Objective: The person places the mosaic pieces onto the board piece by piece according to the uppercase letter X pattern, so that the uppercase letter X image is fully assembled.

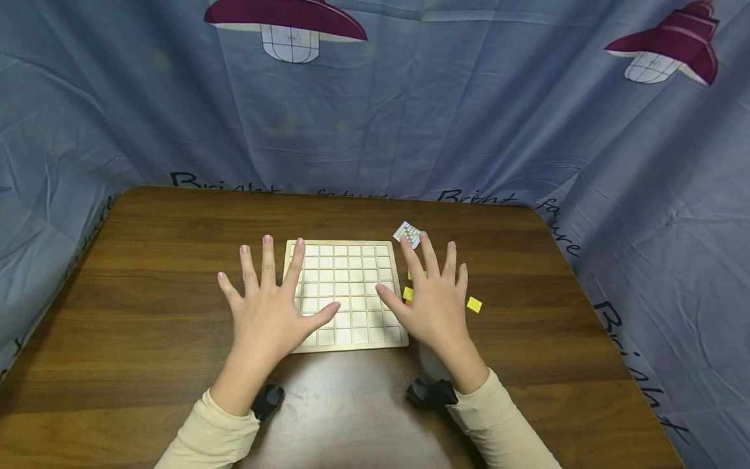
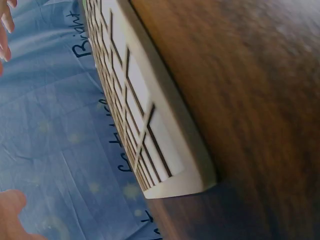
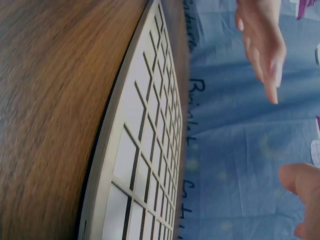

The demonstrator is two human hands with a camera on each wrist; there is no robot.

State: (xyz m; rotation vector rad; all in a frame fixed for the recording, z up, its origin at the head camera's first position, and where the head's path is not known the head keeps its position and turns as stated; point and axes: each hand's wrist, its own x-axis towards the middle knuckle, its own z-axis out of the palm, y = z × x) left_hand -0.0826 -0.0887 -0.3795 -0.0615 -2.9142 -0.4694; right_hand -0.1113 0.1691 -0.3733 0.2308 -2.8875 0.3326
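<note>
A pale wooden board [image 1: 349, 348] with a grid of white square cells lies flat on the brown table. Over its left side hovers my left hand [image 1: 266, 319], fingers spread wide and holding nothing. My right hand [image 1: 436, 309] is spread the same way at the board's right edge, also with nothing in it. Several small yellow pieces [image 1: 474, 305] lie about the right hand, some partly hidden behind it. Just beyond its fingertips is a small card [image 1: 407, 233] printed with a coloured grid. In both wrist views the board [image 2: 165, 95] [image 3: 107, 165] appears from its edge.
The wooden table [image 1: 170, 260] has a rounded far edge. Blue curtains [image 1: 387, 117] printed with lamps and lettering hang around its back and sides. A black wrist strap [image 1: 432, 393] sits on the right wrist, another [image 1: 268, 400] on the left.
</note>
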